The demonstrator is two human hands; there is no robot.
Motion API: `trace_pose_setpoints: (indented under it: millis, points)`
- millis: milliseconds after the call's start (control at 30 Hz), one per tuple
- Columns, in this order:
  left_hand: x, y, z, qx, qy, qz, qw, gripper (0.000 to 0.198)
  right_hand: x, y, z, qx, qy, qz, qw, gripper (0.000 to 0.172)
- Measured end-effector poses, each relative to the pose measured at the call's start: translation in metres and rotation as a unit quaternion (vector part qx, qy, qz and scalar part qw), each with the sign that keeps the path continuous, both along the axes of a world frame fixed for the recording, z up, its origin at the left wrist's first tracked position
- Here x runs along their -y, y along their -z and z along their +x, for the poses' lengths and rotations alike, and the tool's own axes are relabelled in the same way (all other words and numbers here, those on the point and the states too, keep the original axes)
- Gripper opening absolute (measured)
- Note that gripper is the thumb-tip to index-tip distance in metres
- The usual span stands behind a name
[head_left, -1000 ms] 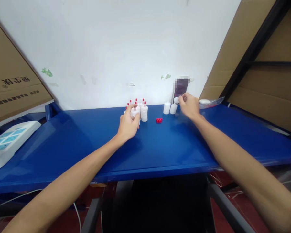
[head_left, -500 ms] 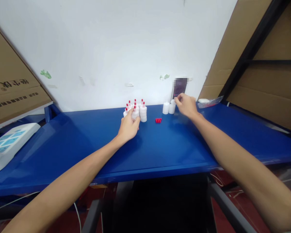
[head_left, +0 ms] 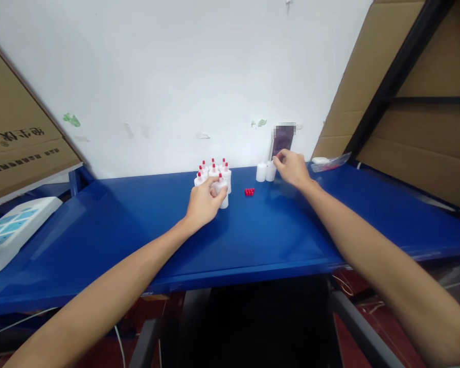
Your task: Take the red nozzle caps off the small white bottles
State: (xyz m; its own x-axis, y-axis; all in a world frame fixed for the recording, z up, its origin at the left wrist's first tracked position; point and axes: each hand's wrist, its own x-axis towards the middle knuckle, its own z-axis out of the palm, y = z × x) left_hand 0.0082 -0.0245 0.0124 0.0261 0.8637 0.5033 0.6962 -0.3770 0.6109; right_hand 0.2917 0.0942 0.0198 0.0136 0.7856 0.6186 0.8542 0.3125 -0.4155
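Currently, a person's left hand (head_left: 204, 202) grasps a red-tipped white bottle (head_left: 224, 203) at the near side of a matching cluster (head_left: 213, 173); far right, beside white containers (head_left: 261, 173), the right hand (head_left: 293, 166) curls, its grip impossible to tell

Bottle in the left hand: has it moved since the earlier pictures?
Yes: the bottle in the left hand has shifted rightward and toward the camera, judged against the small red pieces.
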Motion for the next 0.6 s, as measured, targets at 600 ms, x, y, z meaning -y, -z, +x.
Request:
trace_pose_setpoints:
  millis: [600]
  points:
    - [0.0053,0.009,0.0011,-0.052,0.247,0.035,0.967,0.033,-0.0043,0.0047,0.003,-0.014,-0.025,0.001,1.0,0.019]
